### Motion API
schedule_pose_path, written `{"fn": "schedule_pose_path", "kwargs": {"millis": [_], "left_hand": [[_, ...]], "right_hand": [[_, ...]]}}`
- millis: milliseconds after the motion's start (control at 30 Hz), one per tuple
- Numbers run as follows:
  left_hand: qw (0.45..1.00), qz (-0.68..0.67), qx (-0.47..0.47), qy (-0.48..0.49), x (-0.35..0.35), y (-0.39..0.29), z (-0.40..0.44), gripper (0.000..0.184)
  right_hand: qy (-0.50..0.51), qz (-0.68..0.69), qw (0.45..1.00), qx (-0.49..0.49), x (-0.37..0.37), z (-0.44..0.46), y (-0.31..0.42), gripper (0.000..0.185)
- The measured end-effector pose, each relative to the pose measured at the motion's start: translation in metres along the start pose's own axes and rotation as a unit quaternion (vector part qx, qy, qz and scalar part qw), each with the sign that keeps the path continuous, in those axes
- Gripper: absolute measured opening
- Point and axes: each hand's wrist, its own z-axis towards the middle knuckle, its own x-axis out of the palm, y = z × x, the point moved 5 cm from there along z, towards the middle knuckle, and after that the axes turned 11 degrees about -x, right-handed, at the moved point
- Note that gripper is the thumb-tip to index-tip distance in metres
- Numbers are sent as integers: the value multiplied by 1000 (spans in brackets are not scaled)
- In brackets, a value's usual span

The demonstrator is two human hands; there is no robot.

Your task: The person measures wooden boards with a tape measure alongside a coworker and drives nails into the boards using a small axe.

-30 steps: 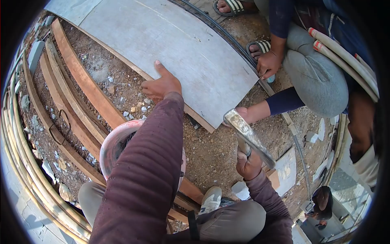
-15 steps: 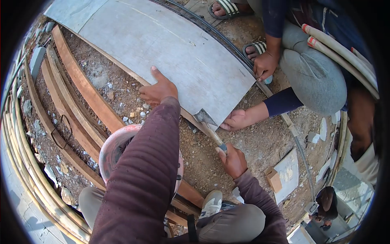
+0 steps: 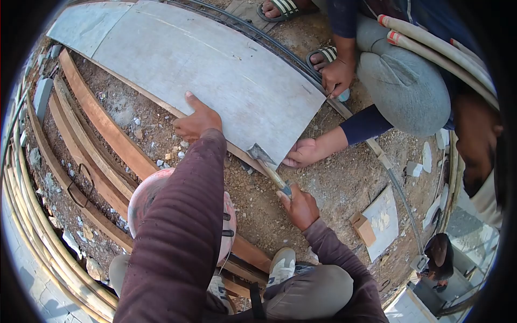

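A long pale grey panel (image 3: 199, 59) with wood along its near edge stretches across the upper middle. My left hand (image 3: 200, 119) is closed on that near edge, thumb on the top face and fingers curled. My right hand (image 3: 301, 207) grips a wooden-handled tool (image 3: 276, 176) with a blue band near the hand. Its far end meets a dark grey metal piece (image 3: 260, 153) at the panel's corner; whether this is the tool's head I cannot tell. A co-worker's hand (image 3: 302, 152) is at the same corner, and their other hand (image 3: 338, 77) is at the far corner.
A pinkish bucket (image 3: 142, 199) stands under my left arm. Curved-looking planks (image 3: 102, 113) lie on stony soil to the left, with bamboo poles (image 3: 46, 253) beyond. A board offcut (image 3: 383, 220) and a small brown block (image 3: 362, 228) lie at right. Another person (image 3: 439, 258) is farther right.
The whole scene has shifted slightly left and up in view, while my hands keep their grips. More of the bucket's right side now shows beside my left arm.
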Motion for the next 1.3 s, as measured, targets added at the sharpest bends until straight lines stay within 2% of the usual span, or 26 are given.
{"fn": "schedule_pose_path", "kwargs": {"millis": [100,233,367,500,533,600,633,667,733,767,800,833,867,967,1033,1100,1133,1167,1200,1233,1300], "left_hand": [[1000,1,-1,7,3,4,1,93],[1000,-2,5,3,-1,6,-3,99],[1000,-11,8,0,3,11,-1,102],[1000,-14,22,4,3,10,4,107],[998,12,37,43,-2,10,1,103],[971,-5,75,227,22,4,33,93],[964,-13,91,251,21,-9,49,89],[966,7,110,233,12,-20,56,85],[971,79,165,155,-22,-42,70,77],[960,92,223,144,-42,-52,70,74],[924,82,338,157,-63,-63,65,71],[870,91,443,194,-98,-70,42,70],[855,30,447,261,-114,-69,46,67],[784,93,480,383,-208,-62,28,56],[808,139,432,376,-293,-41,15,52],[819,137,485,274,-324,-10,61,51],[820,175,471,276,-349,7,59,49],[821,165,466,285,-370,26,51,43],[819,171,448,316,-386,49,47,44],[816,174,433,341,-389,66,43,45],[794,189,421,396,-376,109,32,43]], "right_hand": [[10,19,998,-53,-6,-32,4,36],[-9,20,999,-31,-1,-108,-21,38],[5,19,993,120,34,-189,-73,39],[2,54,976,210,55,-222,-89,40],[-5,68,974,215,61,-227,-90,41],[-19,92,972,218,71,-231,-92,43],[-25,100,972,211,76,-230,-96,44],[-30,108,971,212,75,-228,-98,46],[-36,97,974,201,70,-230,-95,46],[-19,99,972,214,64,-229,-89,48],[-85,58,981,162,83,-231,-107,51],[-107,34,985,128,82,-229,-107,45],[-116,25,987,105,81,-225,-108,43],[-27,66,987,142,85,-201,-111,39],[17,100,983,153,93,-201,-119,36],[31,162,974,154,98,-196,-127,33],[9,237,958,163,103,-194,-129,26],[5,258,949,181,70,-194,-88,23],[-38,304,935,179,108,-190,-136,21],[-29,390,891,230,101,-191,-124,19],[-43,433,869,234,91,-190,-107,17]]}}
